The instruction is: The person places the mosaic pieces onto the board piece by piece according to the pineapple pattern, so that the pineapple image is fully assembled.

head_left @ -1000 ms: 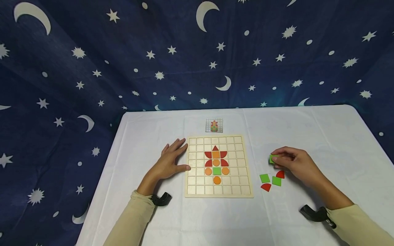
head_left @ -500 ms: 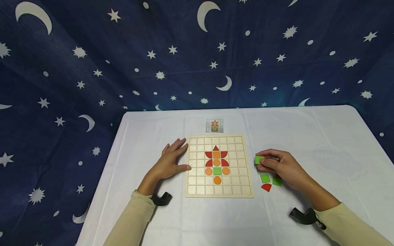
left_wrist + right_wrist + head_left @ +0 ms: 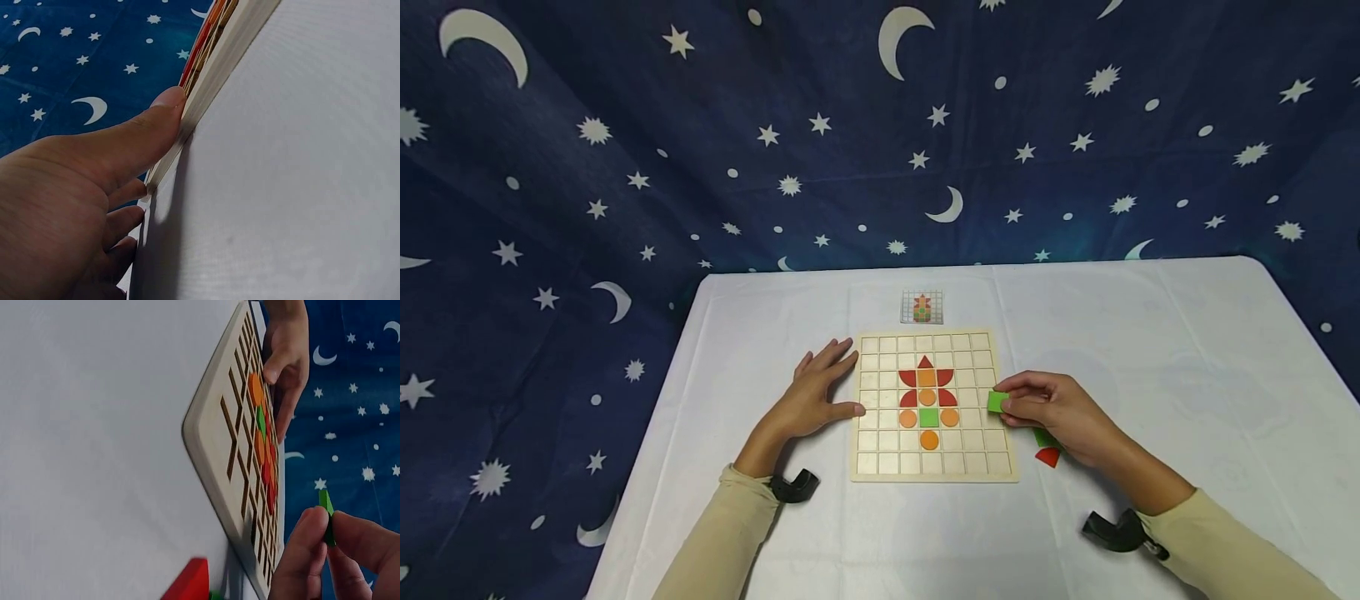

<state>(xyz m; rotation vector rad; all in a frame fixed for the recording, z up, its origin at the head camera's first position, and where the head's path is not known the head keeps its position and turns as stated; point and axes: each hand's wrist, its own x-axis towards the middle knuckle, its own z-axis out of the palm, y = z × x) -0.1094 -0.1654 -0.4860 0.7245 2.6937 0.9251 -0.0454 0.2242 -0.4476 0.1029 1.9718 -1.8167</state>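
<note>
My right hand pinches a green square tile between thumb and fingers, over the right edge of a wooden grid board. In the right wrist view the tile shows edge-on between the fingertips. At the board's left edge rests my left hand, fingers spread and thumb on the rim; the left wrist view shows the thumb against the board's side. Set in the grid are a red triangle, red quarter-circles, an orange square, several orange circles and a green square.
Behind the board lies a small pattern card with a matching gridded picture. A red quarter-circle and a partly covered green tile lie right of the board, under the right hand. A dark blue star-and-moon cloth hangs behind the white table.
The right hand has carried the green tile leftward from the loose pieces to the board's right edge, now covering some of those pieces. The left hand has stayed in place.
</note>
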